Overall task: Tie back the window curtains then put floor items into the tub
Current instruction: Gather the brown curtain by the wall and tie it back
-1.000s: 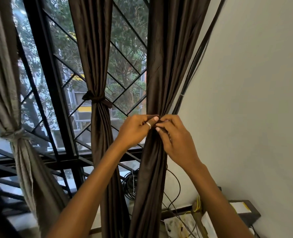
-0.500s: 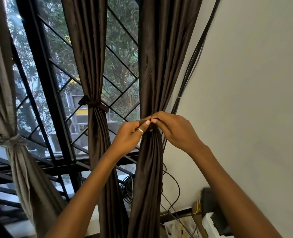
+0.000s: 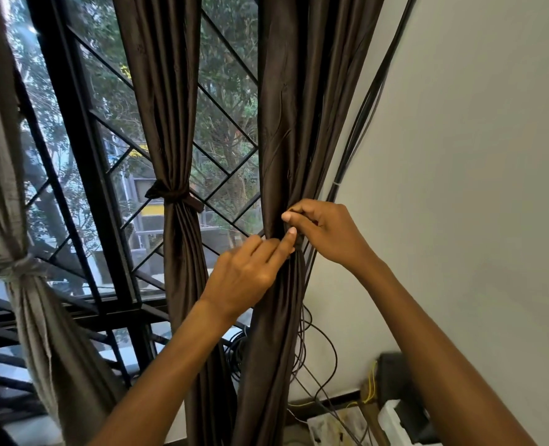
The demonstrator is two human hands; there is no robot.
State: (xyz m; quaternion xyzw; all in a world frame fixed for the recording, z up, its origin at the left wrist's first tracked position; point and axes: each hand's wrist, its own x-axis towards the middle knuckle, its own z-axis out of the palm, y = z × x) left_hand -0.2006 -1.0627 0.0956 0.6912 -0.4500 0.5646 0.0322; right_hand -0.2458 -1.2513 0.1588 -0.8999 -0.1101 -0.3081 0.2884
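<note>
A dark brown curtain [image 3: 286,123] hangs at the right edge of the window, gathered into a narrow bunch at its waist. My right hand [image 3: 328,233] pinches the dark tie strip at that bunch, thumb and forefinger closed on it. My left hand [image 3: 250,272] is just below and left of it, one finger pressing the tie against the fabric, the other fingers curled. The tie itself is mostly hidden by my fingers. The middle brown curtain [image 3: 176,91] is bound by a knotted tie [image 3: 173,197]. A grey curtain [image 3: 0,188] at the left is tied too.
Black window bars [image 3: 83,149] run behind the curtains. A bundle of black cables [image 3: 363,117] runs down the white wall [image 3: 459,156] beside the right curtain, looping near the floor. A dark box [image 3: 392,375] and white items lie at the bottom right corner.
My left hand has dropped lower and turned, now pressing with one finger. My right hand has shifted its pinch on the tie, lifting slightly above the left. The camera view has shifted slightly.
</note>
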